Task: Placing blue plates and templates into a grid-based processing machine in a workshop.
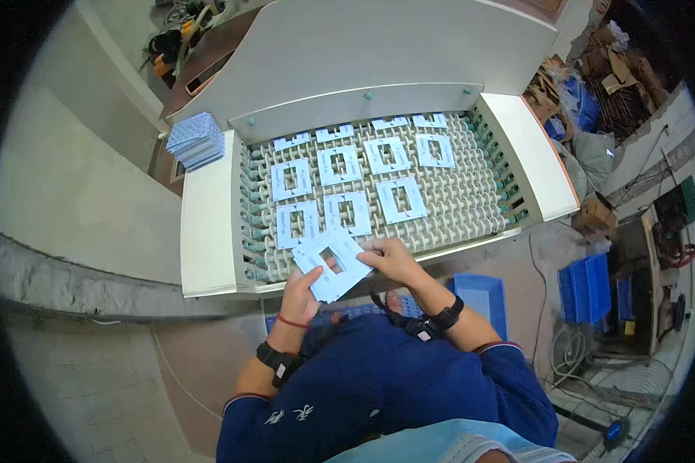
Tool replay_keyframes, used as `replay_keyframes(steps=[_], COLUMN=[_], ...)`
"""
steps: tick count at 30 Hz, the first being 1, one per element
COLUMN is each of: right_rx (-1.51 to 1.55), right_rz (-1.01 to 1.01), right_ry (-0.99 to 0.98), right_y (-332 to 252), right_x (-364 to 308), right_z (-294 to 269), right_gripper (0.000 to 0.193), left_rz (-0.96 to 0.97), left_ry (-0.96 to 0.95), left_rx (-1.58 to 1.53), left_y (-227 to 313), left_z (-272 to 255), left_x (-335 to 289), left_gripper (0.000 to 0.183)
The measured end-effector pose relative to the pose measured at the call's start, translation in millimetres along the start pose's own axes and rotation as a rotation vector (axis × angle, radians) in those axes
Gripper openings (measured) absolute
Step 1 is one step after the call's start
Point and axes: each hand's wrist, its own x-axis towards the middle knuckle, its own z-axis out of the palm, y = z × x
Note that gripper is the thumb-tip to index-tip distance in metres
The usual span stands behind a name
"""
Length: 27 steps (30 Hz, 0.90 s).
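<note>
My left hand [301, 299] is closed on a small stack of pale blue square panels [323, 279], each with a rectangular cutout in the middle. Its thumb lies on top, and other fingertips show through the opening. At the stack's right corner, my right hand [394, 261] pinches an edge; whether it has one panel or several cannot be made out. Beyond my hands, matching panels [291, 179] lie flat in rough rows on a conveyor of white roller wheels [459, 197]. The farthest row is partly hidden under the machine's hood.
A tall pile of patterned blue-white pieces [196, 140] stands on the machine's left ledge [208, 231]. The right ledge [529, 154] is white. Blue plastic bins [479, 297] sit on the floor at the right, near a coiled hose [570, 351]. A phone-like object [210, 73] lies at the back left.
</note>
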Motion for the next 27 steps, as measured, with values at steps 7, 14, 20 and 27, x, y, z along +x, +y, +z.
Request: replay_keyframes(steps=[7,14,20,27], right_rx=[-0.112,0.026,-0.838,-0.001], right_rz=[0.036,0.037,0.021,0.048], right_ry=[0.167,0.726,0.989,-0.122], right_y=[27,69,87,4], right_x=[-3,4,23,-3], right_z=[-54,-220,-216,-37], right_gripper=[0.025,0.022,0.035,0.028], left_rz=[0.010,0.038,0.047,0.019], left_ry=[0.101,-0.074,-0.042,0.030], left_rx=[0.010,-0.022,0.063,0.152], left_y=[-1,11,8,6], left_z=[-4,-13,-12,-14], left_x=[2,-7,-12,-20], left_gripper=[0.045,0.055,0.052,0.045])
